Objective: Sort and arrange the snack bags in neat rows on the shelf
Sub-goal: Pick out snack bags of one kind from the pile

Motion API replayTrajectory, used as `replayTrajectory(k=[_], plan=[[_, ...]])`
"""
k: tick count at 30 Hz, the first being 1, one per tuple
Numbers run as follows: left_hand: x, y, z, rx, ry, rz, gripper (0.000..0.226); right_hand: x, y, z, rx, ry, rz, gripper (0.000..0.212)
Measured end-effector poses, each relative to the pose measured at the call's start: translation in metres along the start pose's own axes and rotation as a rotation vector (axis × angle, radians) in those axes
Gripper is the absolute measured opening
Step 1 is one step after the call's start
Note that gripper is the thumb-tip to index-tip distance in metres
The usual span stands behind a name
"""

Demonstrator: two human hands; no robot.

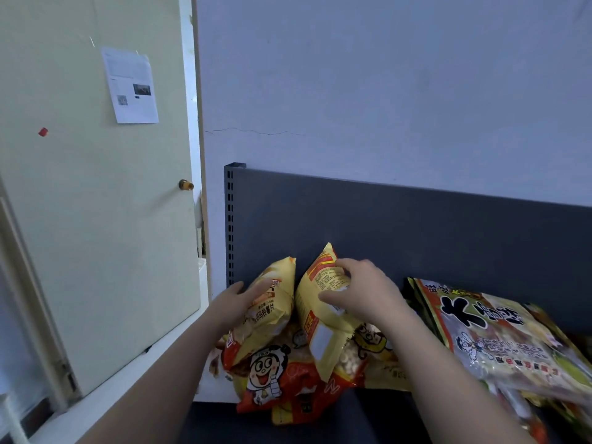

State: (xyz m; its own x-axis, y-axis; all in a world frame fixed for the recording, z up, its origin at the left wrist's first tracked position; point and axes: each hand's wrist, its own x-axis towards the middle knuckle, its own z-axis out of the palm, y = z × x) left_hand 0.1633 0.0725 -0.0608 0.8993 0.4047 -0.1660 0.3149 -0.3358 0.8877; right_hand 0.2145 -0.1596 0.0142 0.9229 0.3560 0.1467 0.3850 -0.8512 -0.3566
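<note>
A small shop or stockroom, it seems: a dark metal display shelf (416,225) with slotted upright (230,225) carries packaged snack bags (499,334); left of it, a door (96,235) bears a printed notice (130,86).

1. There was one camera only, worn on the person's head; it looked forward and somewhat down along both forearms.
2. It sat close: the left hand (238,302) holding the left yellow bag (275,302) and the right hand (363,293) gripping the right yellow bag (315,302) filled the lower middle.
3. The back panel of the shelf (416,225) stood just beyond; the wide lens also caught the door (96,219) at left and the wall (384,91) above.
</note>
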Motion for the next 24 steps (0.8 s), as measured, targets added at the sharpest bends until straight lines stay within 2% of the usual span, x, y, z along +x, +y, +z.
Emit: replayTrajectory(k=[2, 5, 11, 14, 20, 22, 24], plan=[[-0.006, 0.002, -0.001, 0.029, 0.01, 0.001, 0.13, -0.004, -0.003, 0.0, -0.013, 0.022, -0.009, 0.067], [-0.015, 0.009, 0.001, 0.107, 0.065, 0.072, 0.104, -0.011, -0.005, -0.001, -0.013, 0.051, -0.026, 0.061], [-0.039, 0.055, 0.02, 0.423, 0.345, 0.433, 0.078, -0.029, 0.009, -0.015, -0.015, 0.129, -0.047, 0.064], [-0.057, 0.09, 0.044, 0.49, 0.381, 0.589, 0.073, -0.044, 0.031, -0.03, -0.038, 0.188, -0.013, 0.066], [-0.087, 0.127, 0.124, 0.546, 0.315, 0.856, 0.075, -0.08, 0.107, -0.062, -0.078, 0.267, 0.12, 0.052], [-0.098, 0.139, 0.154, 0.561, 0.194, 0.824, 0.069, -0.089, 0.141, -0.07, -0.094, 0.273, 0.198, 0.053], [-0.1, 0.145, 0.186, 0.605, 0.048, 0.707, 0.062, -0.098, 0.175, -0.077, -0.105, 0.245, 0.288, 0.053]])
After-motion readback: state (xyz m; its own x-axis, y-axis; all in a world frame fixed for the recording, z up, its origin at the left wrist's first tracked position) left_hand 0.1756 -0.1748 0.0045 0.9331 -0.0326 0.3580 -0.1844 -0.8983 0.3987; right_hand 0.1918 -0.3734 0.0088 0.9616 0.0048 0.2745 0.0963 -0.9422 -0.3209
